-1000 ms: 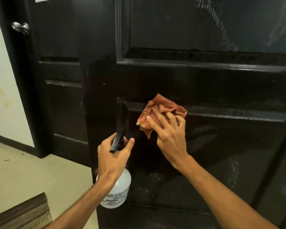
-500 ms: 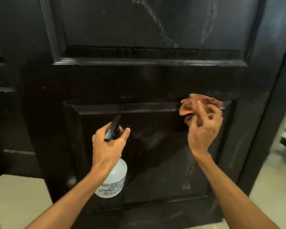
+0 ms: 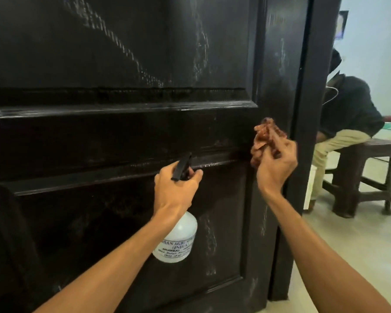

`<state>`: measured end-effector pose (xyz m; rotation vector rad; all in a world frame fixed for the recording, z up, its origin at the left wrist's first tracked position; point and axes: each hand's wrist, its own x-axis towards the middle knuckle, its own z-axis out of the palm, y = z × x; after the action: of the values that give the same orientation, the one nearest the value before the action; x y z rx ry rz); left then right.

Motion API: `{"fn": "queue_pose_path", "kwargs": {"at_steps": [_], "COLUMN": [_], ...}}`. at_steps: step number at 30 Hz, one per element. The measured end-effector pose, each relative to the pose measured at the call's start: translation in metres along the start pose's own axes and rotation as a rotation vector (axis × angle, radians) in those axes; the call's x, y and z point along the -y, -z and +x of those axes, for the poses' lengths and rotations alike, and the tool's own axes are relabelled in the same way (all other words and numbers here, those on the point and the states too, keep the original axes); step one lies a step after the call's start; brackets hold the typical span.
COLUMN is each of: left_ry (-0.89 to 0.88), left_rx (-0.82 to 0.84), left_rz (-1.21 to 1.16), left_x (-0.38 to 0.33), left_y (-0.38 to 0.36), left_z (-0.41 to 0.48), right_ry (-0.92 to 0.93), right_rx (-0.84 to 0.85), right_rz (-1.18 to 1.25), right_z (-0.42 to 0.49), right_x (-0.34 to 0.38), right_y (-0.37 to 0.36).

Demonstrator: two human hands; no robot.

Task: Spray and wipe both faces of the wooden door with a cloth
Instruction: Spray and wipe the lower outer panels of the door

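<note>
Head view: wooden door (image 3: 127, 136), upright, long axis vertical, directly ahead of both hands. Right hand (image 3: 277, 169), nearer its free edge, pinches bunched cloth (image 3: 265, 137) against the right stile. Left hand (image 3: 176, 188) grips spray bottle (image 3: 176, 240) by the neck, just off the lower panel.

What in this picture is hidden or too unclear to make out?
Head view only.
- Spray bottle: label partly behind the left forearm, print too small; spray head mostly inside the left hand.
- Cloth: blurred, lower part inside the right hand.
- Door: top and left cut off by the frame; its other face unseen.
- Seated person: partly behind the door's edge.
</note>
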<state>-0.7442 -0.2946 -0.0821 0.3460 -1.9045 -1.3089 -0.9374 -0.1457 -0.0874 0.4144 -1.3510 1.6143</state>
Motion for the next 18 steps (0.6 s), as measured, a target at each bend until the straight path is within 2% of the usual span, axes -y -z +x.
{"fn": "queue_pose_path", "kwargs": {"at_steps": [3,5,6,9,10,11,14,15,18], "left_ry": [-0.018,-0.02,-0.019,-0.029,-0.037,-0.04,-0.043,-0.046,-0.054], "left_rx": [0.039,0.051,0.056,0.056,0.057,0.06,0.065,0.063,0.068], "left_rz": [0.001,0.014,0.015,0.028,0.04,0.054,0.09,0.085,0.084], "left_x": [-0.011,-0.017,-0.02,-0.027,-0.028,-0.029,-0.033,-0.035,-0.036], "left_y": [-0.02,-0.032,-0.037,-0.048,-0.052,-0.056,-0.063,-0.064,-0.061], "left_z": [0.01,0.016,0.019,0.028,0.03,0.031,0.03,0.03,0.029], "right_ry": [-0.178,-0.204,-0.133,0.269,0.349,0.332,-0.095,-0.096,0.204], "right_rx": [-0.184,-0.136,-0.08,0.22,0.255,0.21,-0.088,-0.07,0.123], "right_rz": [-0.053,-0.132,-0.168,-0.194,-0.228,-0.235,-0.173,-0.162,-0.149], "right_z": [0.038,0.046,0.044,0.026,0.028,0.035,0.064,0.067,0.057], "right_x": [-0.006,-0.008,-0.006,-0.002,-0.005,-0.009,-0.016,-0.016,-0.012], "right_y": [-0.002,-0.008,-0.013,-0.018,-0.016,-0.014,-0.011,-0.011,-0.012]}}
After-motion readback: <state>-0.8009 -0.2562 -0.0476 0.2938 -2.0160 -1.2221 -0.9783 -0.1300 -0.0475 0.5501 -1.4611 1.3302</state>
